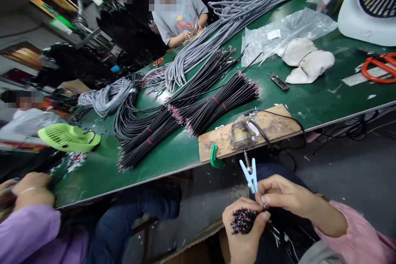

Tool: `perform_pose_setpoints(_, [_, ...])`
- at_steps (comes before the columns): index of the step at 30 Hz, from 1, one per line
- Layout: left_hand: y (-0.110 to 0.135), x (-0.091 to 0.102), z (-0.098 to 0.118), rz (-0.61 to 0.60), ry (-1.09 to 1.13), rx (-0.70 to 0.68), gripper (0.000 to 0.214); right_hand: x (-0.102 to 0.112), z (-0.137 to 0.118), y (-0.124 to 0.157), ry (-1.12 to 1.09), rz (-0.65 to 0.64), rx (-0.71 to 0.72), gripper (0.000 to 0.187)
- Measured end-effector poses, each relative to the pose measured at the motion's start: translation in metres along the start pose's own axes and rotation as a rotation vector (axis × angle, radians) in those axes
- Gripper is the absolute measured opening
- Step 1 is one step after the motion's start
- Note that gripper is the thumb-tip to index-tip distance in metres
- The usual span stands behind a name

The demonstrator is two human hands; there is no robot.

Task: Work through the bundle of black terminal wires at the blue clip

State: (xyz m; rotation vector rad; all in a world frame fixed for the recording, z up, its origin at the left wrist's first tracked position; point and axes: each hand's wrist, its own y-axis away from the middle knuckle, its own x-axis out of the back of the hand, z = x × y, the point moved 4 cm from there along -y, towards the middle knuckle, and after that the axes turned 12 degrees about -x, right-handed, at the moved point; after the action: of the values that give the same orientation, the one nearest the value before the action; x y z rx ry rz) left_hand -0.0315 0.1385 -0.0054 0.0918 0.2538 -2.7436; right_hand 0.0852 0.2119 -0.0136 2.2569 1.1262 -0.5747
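Observation:
In the head view, my left hand [246,229] is wrapped round a bundle of thin black cables [243,220], with their red, white and black wire ends facing me. Beside it, my right hand [283,196] pinches the end of one cable [265,203] just above the bundle; the fingertips partly hide it. A light blue clip [251,177] stands right by those fingers, at a metal tip that sticks out from a wooden board [213,140]. On the board sits a grimy, tape-wrapped block [241,134]. A green clamp [215,157] grips the board at the table edge.
Bundles of black cables [148,132] and long grey cables [198,51] lie on the green table [312,103]. To the right are snips [278,81], orange-handled scissors [379,68], white gloves [306,60] and a fan [365,12]. Co-workers sit left and across, near a green fan [69,137].

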Motion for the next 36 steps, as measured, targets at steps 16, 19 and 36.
perform_pose_setpoints(16, [-0.029, -0.005, 0.017, -0.016, 0.005, -0.056, 0.009, -0.010, -0.025, -0.034, -0.404, 0.009, 0.121, 0.044])
perform_pose_setpoints(19, [-0.026, -0.003, 0.016, -0.018, 0.008, -0.045, 0.010, 0.001, -0.014, -0.035, -0.476, 0.039, 0.097, 0.044])
perform_pose_setpoints(36, [0.008, 0.005, -0.012, -0.008, 0.022, 0.190, 0.025, 0.000, -0.025, 0.015, 0.530, 0.246, 0.381, 0.021])
